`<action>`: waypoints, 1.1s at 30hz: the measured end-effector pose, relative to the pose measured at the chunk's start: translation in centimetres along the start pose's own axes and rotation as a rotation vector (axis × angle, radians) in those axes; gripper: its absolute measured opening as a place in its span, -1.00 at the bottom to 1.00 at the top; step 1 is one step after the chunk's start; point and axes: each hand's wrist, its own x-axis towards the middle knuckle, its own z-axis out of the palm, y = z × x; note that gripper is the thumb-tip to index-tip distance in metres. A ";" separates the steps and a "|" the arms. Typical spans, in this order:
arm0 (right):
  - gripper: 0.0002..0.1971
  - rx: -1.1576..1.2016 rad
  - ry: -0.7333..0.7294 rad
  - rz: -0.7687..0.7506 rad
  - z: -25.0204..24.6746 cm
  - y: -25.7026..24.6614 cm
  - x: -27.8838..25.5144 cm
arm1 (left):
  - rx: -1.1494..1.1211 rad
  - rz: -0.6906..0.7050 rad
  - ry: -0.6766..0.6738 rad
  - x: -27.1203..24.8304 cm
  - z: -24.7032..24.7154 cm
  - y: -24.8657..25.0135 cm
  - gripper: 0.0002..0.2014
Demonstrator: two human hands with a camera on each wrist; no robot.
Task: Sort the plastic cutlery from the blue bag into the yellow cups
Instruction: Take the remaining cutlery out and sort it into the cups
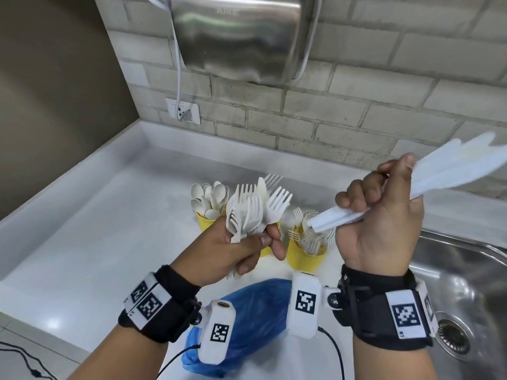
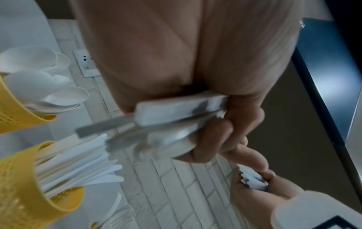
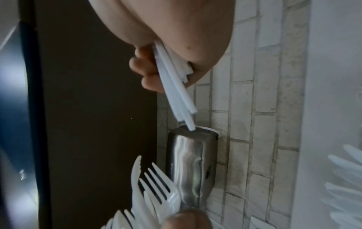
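Note:
My left hand (image 1: 247, 250) grips a fanned bunch of white plastic forks (image 1: 252, 212) by the handles, tines up, above the cups. My right hand (image 1: 384, 223) is raised to the right and grips a bundle of white plastic knives (image 1: 444, 171), blades pointing up and right. Three yellow cups stand behind the hands. One holds spoons (image 1: 205, 222), one holds forks (image 1: 301, 259), and one holds knives (image 2: 23, 193) and is mostly hidden behind my left hand in the head view. The crumpled blue bag (image 1: 255, 325) lies on the counter below my wrists.
A steel sink (image 1: 466, 283) with its drain sits at the right. The white counter (image 1: 96, 229) runs left to a raised edge and a corner. A metal hand dryer (image 1: 236, 37) hangs on the tiled wall above a wall socket (image 1: 183, 111).

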 end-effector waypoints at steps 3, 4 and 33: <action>-0.69 -0.202 -0.190 -0.035 0.2 -0.3 -0.9 | 0.041 -0.001 0.012 0.0 -0.1 0.0 -0.79; -0.70 -0.312 -0.249 -0.069 0.1 -0.3 -1.2 | 0.079 -0.006 0.032 0.1 0.0 0.1 -0.79; -0.94 -0.817 -0.622 0.020 -0.1 0.3 -1.7 | 0.687 0.049 0.137 0.3 -0.8 0.0 -0.71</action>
